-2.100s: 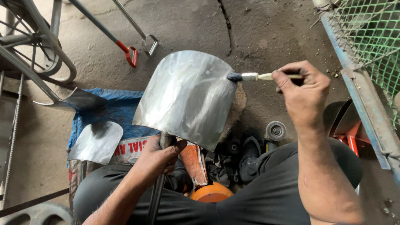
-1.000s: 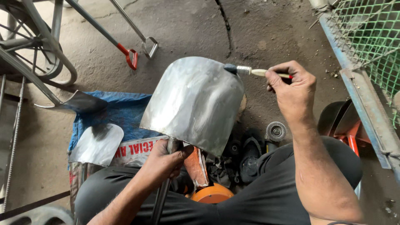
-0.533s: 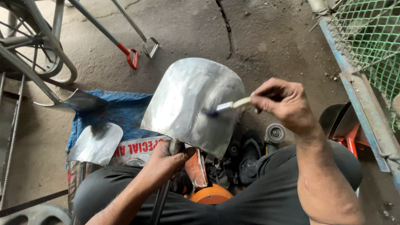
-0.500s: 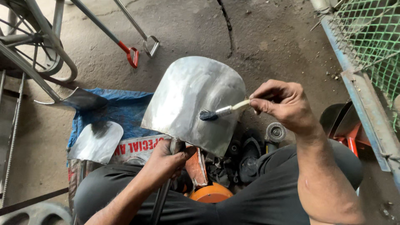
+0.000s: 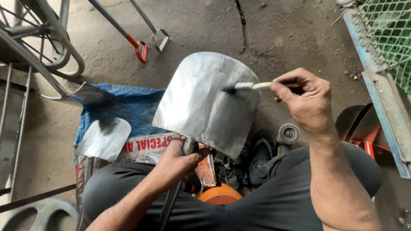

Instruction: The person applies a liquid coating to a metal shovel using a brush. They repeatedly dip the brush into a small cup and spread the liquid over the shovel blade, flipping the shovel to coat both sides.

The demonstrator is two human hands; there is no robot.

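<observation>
Silvery shovel blade [image 5: 205, 102] under small brush [image 5: 244, 86] in right hand [image 5: 306, 102] grip, left hand [image 5: 180, 159] clenched on its neck.

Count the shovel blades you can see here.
3: the big shovel blade above the left hand, a smaller blade on the blue sack, a dark blade beyond. Others may be hidden.

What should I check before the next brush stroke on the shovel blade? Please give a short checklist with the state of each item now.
1. Left hand grips the shovel at the neck below the blade: ok.
2. Right hand holds the brush by its handle: ok.
3. Bristles lie on the blade, near its upper right: ok.
4. Blade face is turned up toward the camera: ok.
5. Enough paint on the bristles: cannot tell.
6. Second blade on the blue sack lies apart from the stroke: ok.
</observation>
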